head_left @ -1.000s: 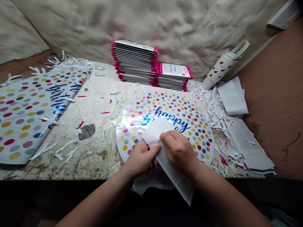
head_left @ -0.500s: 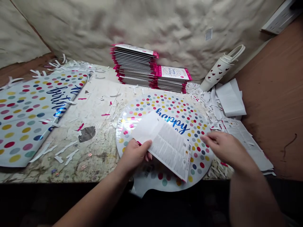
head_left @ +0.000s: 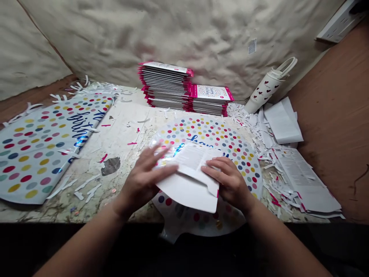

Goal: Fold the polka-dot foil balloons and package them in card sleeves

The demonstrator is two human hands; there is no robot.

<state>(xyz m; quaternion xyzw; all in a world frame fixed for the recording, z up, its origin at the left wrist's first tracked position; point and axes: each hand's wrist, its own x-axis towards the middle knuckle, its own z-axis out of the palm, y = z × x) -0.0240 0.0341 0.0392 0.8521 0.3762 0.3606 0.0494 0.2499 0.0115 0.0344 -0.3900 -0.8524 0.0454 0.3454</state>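
A white printed cardboard sleeve (head_left: 188, 189) with a flap and small text is held above a flat, round foil balloon (head_left: 245, 154). The balloon has coloured dots and blue lettering, and its neck hangs over the table's front edge. My right hand (head_left: 230, 182) grips the sleeve's right side, fingers on top; its thumb is hidden. At the left side, my left hand (head_left: 144, 179) has its fingers spread, slightly blurred, with the thumb lying along the sleeve's surface. The sleeve covers part of the balloon's lettering.
Stacks of pink-edged packets (head_left: 167, 88) stand against the back wall. More dotted foil balloons (head_left: 43, 150) lie at the left. On the right are a white tumbler with hearts (head_left: 265, 90), flat printed sleeves (head_left: 308, 181) and paper scraps (head_left: 258, 132).
The sleeve has turned, bringing its flap end toward me. My right hand has moved left onto it. My left hand has loosened its pinch and spread its fingers.
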